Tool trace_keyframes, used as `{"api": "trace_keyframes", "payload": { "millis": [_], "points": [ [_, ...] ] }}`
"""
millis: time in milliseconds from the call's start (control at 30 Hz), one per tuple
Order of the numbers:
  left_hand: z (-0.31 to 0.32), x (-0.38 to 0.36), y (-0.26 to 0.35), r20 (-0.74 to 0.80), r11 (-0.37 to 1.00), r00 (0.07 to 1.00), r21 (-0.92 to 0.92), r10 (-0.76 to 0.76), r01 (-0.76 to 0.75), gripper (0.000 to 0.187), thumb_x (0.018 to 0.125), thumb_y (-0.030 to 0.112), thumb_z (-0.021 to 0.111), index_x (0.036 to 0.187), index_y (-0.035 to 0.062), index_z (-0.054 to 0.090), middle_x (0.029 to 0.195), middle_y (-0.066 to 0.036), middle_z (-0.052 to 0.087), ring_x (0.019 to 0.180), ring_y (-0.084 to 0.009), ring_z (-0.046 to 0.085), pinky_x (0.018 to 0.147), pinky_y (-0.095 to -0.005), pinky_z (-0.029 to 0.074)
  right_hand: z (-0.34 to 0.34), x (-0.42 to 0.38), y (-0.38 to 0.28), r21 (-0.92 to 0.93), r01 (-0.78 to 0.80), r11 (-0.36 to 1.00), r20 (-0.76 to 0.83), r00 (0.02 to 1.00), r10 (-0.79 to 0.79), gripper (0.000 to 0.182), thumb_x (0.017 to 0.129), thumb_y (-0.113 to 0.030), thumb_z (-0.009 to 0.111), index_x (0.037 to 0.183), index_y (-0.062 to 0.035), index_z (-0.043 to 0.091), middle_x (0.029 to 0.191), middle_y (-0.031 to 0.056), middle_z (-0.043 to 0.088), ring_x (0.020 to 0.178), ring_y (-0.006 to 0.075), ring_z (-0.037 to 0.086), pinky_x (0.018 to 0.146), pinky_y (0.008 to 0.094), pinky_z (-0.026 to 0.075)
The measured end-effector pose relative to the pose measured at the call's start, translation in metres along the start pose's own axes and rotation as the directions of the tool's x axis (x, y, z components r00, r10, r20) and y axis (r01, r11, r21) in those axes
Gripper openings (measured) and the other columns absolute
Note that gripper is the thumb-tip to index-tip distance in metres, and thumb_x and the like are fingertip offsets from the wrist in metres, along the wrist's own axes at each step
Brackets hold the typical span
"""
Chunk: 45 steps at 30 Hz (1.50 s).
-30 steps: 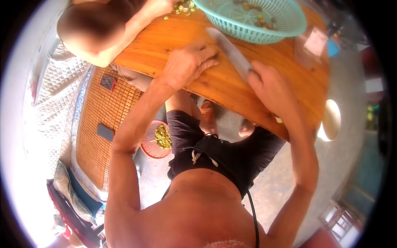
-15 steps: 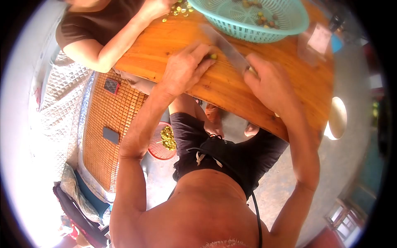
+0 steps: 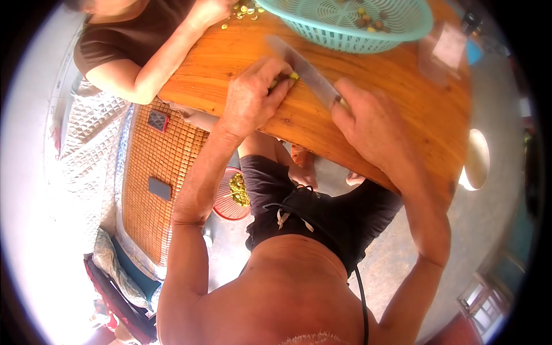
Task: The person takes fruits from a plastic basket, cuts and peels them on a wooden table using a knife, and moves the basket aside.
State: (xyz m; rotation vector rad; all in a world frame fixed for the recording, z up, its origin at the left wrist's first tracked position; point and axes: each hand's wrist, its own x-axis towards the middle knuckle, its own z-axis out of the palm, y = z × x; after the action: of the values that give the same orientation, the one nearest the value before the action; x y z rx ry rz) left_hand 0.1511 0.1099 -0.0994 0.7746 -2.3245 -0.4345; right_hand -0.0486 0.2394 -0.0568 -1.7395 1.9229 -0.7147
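My left hand (image 3: 257,95) rests at the near side of the wooden table (image 3: 391,80), thumb and fingers pinched on a small yellow-green fruit (image 3: 294,75). The fruit's exact kind is too small to tell. My right hand (image 3: 368,115) is closed round the handle of a wide-bladed knife (image 3: 310,77). The blade slants up and to the left, its edge close beside the fruit; whether it touches cannot be made out. Beyond the knife stands a turquoise plastic basket (image 3: 351,41) with several brown and yellowish round fruits (image 3: 371,23) in it.
Another person's arm (image 3: 167,54) leans on the table at the left, by a scatter of small yellow-green pieces (image 3: 246,11). A red basket (image 3: 231,213) with green pieces stands on the floor. At the right are a clear plastic bag (image 3: 448,49) and a white round container (image 3: 476,161).
My left fingers have closed further round the small fruit. The knife has shifted slightly left, its blade nearer to the fruit. The whole view has moved a little.
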Motion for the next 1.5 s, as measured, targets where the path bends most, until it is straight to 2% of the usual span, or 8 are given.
{"api": "trace_keyframes", "payload": {
  "millis": [200,267,367,467,667,1067,1467,1500],
  "points": [
    [-0.002,0.0,-0.001,0.039,1.0,0.999,0.013,-0.026,0.025,0.016,0.09,0.009,0.076,0.104,0.0092,0.069,0.099,-0.008,0.071,0.087,-0.0281,0.072,0.075,-0.0359,0.058,0.003,0.0,0.002,-0.007,0.021,1.0,-0.015,1.0,-0.021,0.017,0.098,-0.018,0.059,0.104,-0.0024,0.062,0.087,0.0293,0.066,0.086,0.0515,0.062,0.073,0.0577,0.046],
    [-0.002,0.001,-0.002,0.03,1.0,0.999,0.007,-0.027,0.027,0.015,0.09,0.009,0.076,0.104,0.0091,0.069,0.1,-0.008,0.071,0.088,-0.0281,0.072,0.076,-0.0357,0.058,0.009,0.001,0.005,-0.081,0.131,0.988,-0.11,0.984,-0.14,0.017,0.097,-0.017,0.059,0.091,-0.0011,0.058,0.076,0.0275,0.067,0.077,0.0493,0.065,0.07,0.0599,0.05],
    [0.0,0.001,-0.004,0.04,1.0,0.999,-0.004,-0.03,0.03,0.015,0.09,0.01,0.076,0.103,0.0086,0.069,0.1,-0.008,0.071,0.089,-0.0279,0.072,0.076,-0.0352,0.058,0.012,-0.001,0.005,-0.113,0.192,0.975,-0.135,0.969,-0.206,0.015,0.096,-0.016,0.06,0.092,-0.0015,0.058,0.074,0.027,0.066,0.075,0.0482,0.066,0.068,0.0592,0.05],
    [0.005,0.001,-0.01,-0.023,0.999,0.999,-0.033,0.033,-0.034,0.013,0.089,0.014,0.074,0.101,0.0107,0.069,0.092,-0.01,0.069,0.078,-0.0316,0.069,0.067,-0.0397,0.055,0.014,0.0,0.005,-0.171,0.142,0.975,-0.105,0.981,-0.161,0.015,0.096,-0.016,0.061,0.092,-0.0019,0.057,0.073,0.0251,0.066,0.073,0.0469,0.067,0.067,0.058,0.052],
    [0.001,0.002,-0.005,0.042,0.992,0.995,-0.083,-0.095,0.098,0.016,0.09,0.013,0.077,0.105,0.0077,0.07,0.1,-0.008,0.071,0.088,-0.0274,0.072,0.077,-0.0343,0.057,0.022,-0.002,-0.008,-0.334,0.098,0.937,-0.106,0.984,-0.14,0.015,0.097,-0.018,0.06,0.096,-0.0038,0.055,0.071,0.0229,0.068,0.07,0.0449,0.068,0.065,0.0559,0.054],
    [0.004,0.002,-0.013,0.009,0.997,1.0,-0.076,-0.014,0.015,0.017,0.089,0.013,0.076,0.104,0.0085,0.071,0.099,-0.009,0.07,0.087,-0.0278,0.071,0.079,-0.0353,0.057,0.023,0.009,-0.023,-0.393,0.029,0.919,-0.045,0.998,-0.051,0.016,0.099,-0.018,0.057,0.096,-0.0018,0.054,0.072,0.0242,0.069,0.072,0.0442,0.07,0.066,0.0546,0.055],
    [0.004,0.003,-0.012,0.006,0.999,1.0,-0.048,0.01,-0.009,0.015,0.09,0.015,0.075,0.103,0.0085,0.071,0.099,-0.009,0.071,0.088,-0.0292,0.071,0.078,-0.0363,0.057,0.027,0.019,-0.024,-0.412,0.122,0.903,-0.075,0.983,-0.167,0.014,0.096,-0.014,0.057,0.095,0.0004,0.058,0.075,0.0246,0.07,0.072,0.0425,0.071,0.066,0.0529,0.057],
    [0.004,0.003,-0.01,-0.018,0.998,1.0,-0.068,0.0,-0.002,0.014,0.088,0.014,0.074,0.101,0.0091,0.07,0.096,-0.01,0.071,0.087,-0.0322,0.071,0.075,-0.0399,0.057,0.029,0.02,-0.022,-0.414,0.121,0.902,-0.082,0.982,-0.169,0.014,0.096,-0.014,0.057,0.095,0.0004,0.058,0.075,0.0246,0.07,0.072,0.0425,0.071,0.066,0.0529,0.057]
  ]
}}
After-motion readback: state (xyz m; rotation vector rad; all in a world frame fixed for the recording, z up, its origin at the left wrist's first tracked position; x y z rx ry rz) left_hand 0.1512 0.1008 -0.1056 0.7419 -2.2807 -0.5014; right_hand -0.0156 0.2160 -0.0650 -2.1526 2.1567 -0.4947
